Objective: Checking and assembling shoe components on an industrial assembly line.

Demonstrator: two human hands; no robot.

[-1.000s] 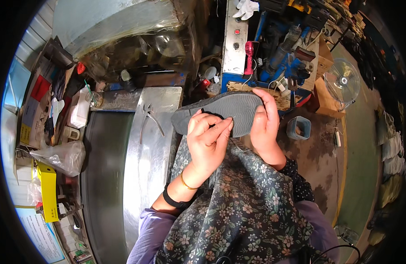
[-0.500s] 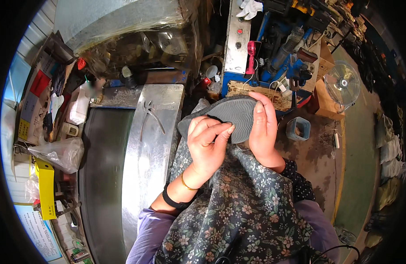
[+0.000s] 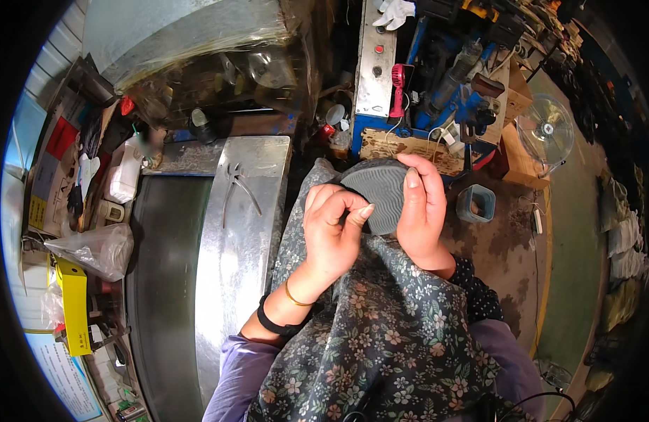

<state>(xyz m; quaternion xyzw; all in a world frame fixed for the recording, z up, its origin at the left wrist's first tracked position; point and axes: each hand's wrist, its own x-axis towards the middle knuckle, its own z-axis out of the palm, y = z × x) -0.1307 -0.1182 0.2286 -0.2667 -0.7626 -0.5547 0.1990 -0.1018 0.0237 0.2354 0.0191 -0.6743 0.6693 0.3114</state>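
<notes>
A dark grey shoe sole with wavy tread is held above my lap, tread side toward me. My right hand grips its right edge, thumb on the near face and fingers along the rim. My left hand is closed at the sole's left side, thumb and forefinger pinched together against it. Whether a small bit sits in that pinch I cannot tell. The sole's left end is out of sight behind the left hand. Beneath lies a flowered dark apron.
To the left, pliers lie on a shiny metal plate beside a dark belt-like surface. Blue machinery with a pink handheld fan stands ahead. A bluish bin and a standing fan are on the right.
The sole has turned or bent, so its left end, visible before, is now hidden. The left hand has shifted slightly and stays pinched; the right hand keeps its grip.
</notes>
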